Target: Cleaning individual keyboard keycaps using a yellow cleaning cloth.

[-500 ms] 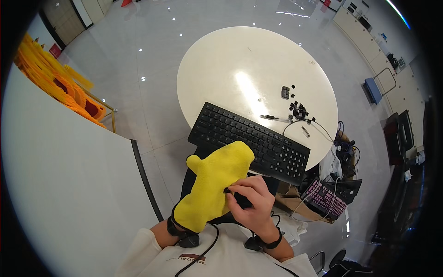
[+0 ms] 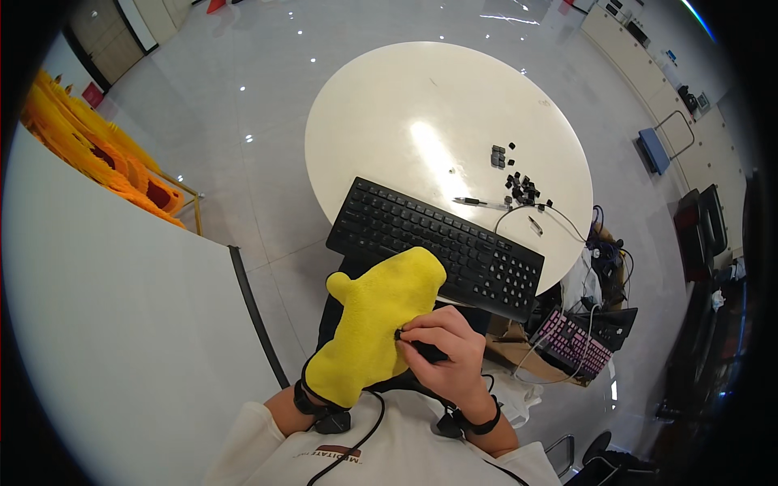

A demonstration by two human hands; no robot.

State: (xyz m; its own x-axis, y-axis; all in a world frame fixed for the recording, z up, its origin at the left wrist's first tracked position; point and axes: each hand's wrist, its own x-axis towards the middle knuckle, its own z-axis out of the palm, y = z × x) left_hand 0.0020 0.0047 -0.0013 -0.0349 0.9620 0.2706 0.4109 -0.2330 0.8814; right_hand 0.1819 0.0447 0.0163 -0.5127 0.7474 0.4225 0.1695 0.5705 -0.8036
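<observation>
A yellow fleecy mitt (image 2: 373, 316) covers my left hand (image 2: 356, 340), hiding its fingers; it rests over the near edge of a black keyboard (image 2: 405, 227), whose right-hand keypad (image 2: 506, 279) has keys that look stripped. My right hand (image 2: 446, 360) pinches a small black keycap (image 2: 398, 334) against the mitt. Loose black keycaps (image 2: 525, 190), a small grey group of them (image 2: 498, 158), a black pen (image 2: 468, 201) and a short small pen-like piece (image 2: 535, 223) lie on the round white table (image 2: 373, 105), with a thin cable (image 2: 567, 223).
A pink-keyed keyboard (image 2: 567, 344) and tangled cables (image 2: 608, 263) sit on boxes at lower right. A white panel (image 2: 121, 300) and orange fringed material (image 2: 121, 162) stand left. A blue trolley (image 2: 652, 150), a dark chair (image 2: 701, 227) and cabinets (image 2: 648, 65) are along the right.
The view has shifted slightly. My hands and the keycap are nearly where they were, with only a tiny movement of the right fingers.
</observation>
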